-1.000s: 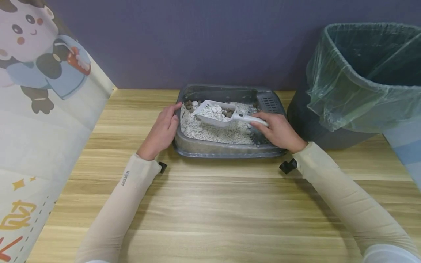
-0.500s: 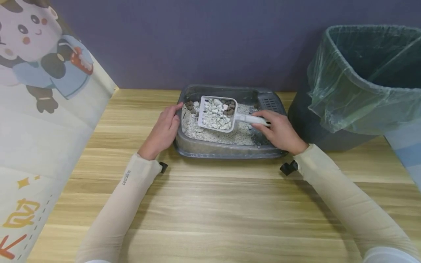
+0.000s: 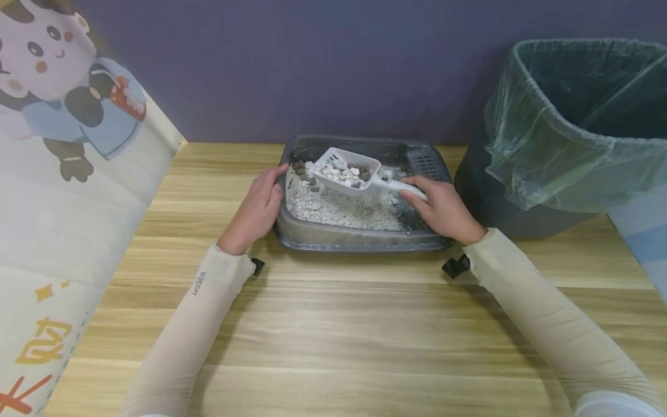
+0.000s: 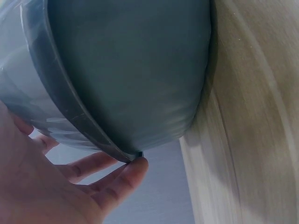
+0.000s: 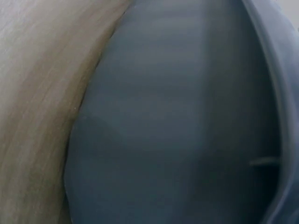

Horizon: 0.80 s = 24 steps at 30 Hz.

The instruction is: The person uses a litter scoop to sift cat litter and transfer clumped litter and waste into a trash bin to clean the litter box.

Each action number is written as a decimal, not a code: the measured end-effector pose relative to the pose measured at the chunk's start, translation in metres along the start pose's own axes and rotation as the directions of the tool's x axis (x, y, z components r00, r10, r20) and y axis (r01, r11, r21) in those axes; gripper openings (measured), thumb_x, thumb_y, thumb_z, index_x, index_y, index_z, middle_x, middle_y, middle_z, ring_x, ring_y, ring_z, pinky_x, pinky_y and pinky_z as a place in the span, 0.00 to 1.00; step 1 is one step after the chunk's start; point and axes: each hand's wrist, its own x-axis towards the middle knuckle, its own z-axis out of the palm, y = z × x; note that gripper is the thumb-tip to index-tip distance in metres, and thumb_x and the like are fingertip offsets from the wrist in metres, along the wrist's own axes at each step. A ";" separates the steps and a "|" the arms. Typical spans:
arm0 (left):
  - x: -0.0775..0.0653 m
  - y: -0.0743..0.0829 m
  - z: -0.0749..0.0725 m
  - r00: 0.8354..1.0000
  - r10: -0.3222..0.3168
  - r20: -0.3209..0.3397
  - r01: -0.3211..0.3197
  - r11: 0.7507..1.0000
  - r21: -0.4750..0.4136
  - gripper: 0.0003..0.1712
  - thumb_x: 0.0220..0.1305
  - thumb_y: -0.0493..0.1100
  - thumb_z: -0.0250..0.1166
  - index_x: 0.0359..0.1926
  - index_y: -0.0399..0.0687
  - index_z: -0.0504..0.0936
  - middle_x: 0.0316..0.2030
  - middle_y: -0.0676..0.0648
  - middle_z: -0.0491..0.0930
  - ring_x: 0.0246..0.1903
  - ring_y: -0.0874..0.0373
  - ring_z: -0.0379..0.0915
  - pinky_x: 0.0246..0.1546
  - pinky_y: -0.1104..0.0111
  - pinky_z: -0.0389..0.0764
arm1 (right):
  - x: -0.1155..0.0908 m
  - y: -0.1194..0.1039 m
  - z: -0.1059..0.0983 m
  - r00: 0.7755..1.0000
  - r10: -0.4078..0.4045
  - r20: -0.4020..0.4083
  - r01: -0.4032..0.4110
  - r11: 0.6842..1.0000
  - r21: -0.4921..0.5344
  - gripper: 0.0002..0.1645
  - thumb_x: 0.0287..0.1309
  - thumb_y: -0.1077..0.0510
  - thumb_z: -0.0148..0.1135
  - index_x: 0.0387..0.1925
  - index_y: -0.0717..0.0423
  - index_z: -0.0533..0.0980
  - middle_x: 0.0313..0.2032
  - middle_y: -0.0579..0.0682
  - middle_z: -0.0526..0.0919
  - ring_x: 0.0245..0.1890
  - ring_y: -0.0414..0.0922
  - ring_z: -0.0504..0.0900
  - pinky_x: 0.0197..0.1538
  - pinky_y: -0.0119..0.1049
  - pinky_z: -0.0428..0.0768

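A grey litter box (image 3: 359, 239) stands on the wooden table, holding pale granular litter (image 3: 344, 214) and some brown lumps (image 3: 299, 168) in its far left corner. My left hand (image 3: 255, 205) holds its left rim; the left wrist view shows the fingers (image 4: 124, 182) right at the edge. My right hand (image 3: 445, 209) grips the handle of a white litter scoop (image 3: 391, 183). The scoop hangs tilted over the litter, carrying white clumps and several brown pieces. In the right wrist view, only the box's outer wall (image 5: 149, 116) and the table show; that hand is hidden.
A dark trash bin (image 3: 479, 185) lined with a clear greenish bag (image 3: 563, 168) stands right of the box, its rim higher than the box. A purple-grey wall (image 3: 333, 69) rises behind. A printed cartoon panel (image 3: 62, 231) borders the table's left side.
The scoop tipped level, its bowl turned up to the head camera, then tilted back again, with fewer white clumps showing in it now. The left hand keeps its place on the rim.
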 end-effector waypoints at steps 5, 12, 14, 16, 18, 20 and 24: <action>0.000 -0.001 -0.001 1.000 -0.004 0.003 0.004 1.000 0.001 0.29 0.74 0.48 0.33 0.71 0.46 0.56 0.68 0.44 0.57 0.67 0.50 0.49 0.67 0.58 0.51 | 0.000 0.000 -0.001 1.000 -0.002 0.013 0.002 1.000 0.007 0.21 0.68 0.46 0.50 0.51 0.53 0.77 0.16 0.43 0.69 0.09 0.41 0.61 0.19 0.38 0.64; 0.000 -0.001 0.000 1.000 0.004 -0.004 -0.004 1.000 -0.006 0.28 0.74 0.47 0.34 0.71 0.45 0.57 0.68 0.43 0.57 0.67 0.49 0.50 0.67 0.58 0.51 | 0.000 -0.002 -0.001 1.000 -0.010 -0.007 0.010 1.000 0.021 0.20 0.67 0.47 0.52 0.53 0.53 0.76 0.23 0.45 0.75 0.14 0.41 0.64 0.23 0.38 0.66; 0.000 -0.001 0.000 1.000 0.007 -0.004 -0.007 1.000 -0.008 0.28 0.74 0.47 0.34 0.70 0.45 0.57 0.68 0.43 0.57 0.67 0.48 0.50 0.67 0.58 0.51 | 0.000 -0.001 0.000 0.999 -0.022 -0.023 0.023 1.000 0.016 0.20 0.66 0.48 0.54 0.54 0.52 0.75 0.31 0.46 0.77 0.17 0.41 0.66 0.24 0.38 0.66; 0.000 -0.001 0.000 1.000 0.005 -0.004 -0.005 1.000 -0.004 0.28 0.74 0.47 0.34 0.71 0.45 0.57 0.68 0.43 0.57 0.67 0.49 0.50 0.67 0.58 0.51 | 0.001 -0.001 0.000 0.998 -0.037 -0.042 0.037 0.999 0.004 0.20 0.65 0.50 0.55 0.55 0.52 0.74 0.38 0.47 0.78 0.20 0.41 0.67 0.25 0.38 0.67; 0.000 -0.001 0.000 1.000 0.010 -0.006 -0.010 1.000 -0.009 0.28 0.74 0.47 0.34 0.70 0.45 0.57 0.68 0.43 0.58 0.66 0.48 0.50 0.67 0.58 0.51 | 0.000 -0.001 0.001 0.997 -0.047 -0.056 0.046 0.999 -0.010 0.20 0.64 0.51 0.56 0.55 0.52 0.74 0.42 0.47 0.78 0.22 0.40 0.68 0.26 0.37 0.67; 0.000 -0.001 0.000 1.000 0.012 -0.010 -0.012 1.000 -0.009 0.28 0.74 0.47 0.34 0.70 0.45 0.57 0.68 0.42 0.58 0.66 0.48 0.50 0.67 0.58 0.51 | 0.000 -0.001 0.001 0.997 -0.044 -0.064 0.043 0.999 -0.017 0.20 0.64 0.51 0.56 0.55 0.52 0.74 0.41 0.47 0.78 0.21 0.40 0.68 0.25 0.37 0.67; 0.001 -0.001 0.000 1.000 0.022 -0.011 -0.022 1.000 -0.016 0.28 0.74 0.46 0.35 0.70 0.44 0.58 0.67 0.42 0.58 0.66 0.47 0.51 0.67 0.57 0.51 | 0.000 -0.001 0.001 0.998 -0.024 -0.066 0.023 1.000 -0.010 0.20 0.64 0.50 0.56 0.55 0.53 0.74 0.37 0.47 0.78 0.19 0.41 0.67 0.24 0.38 0.66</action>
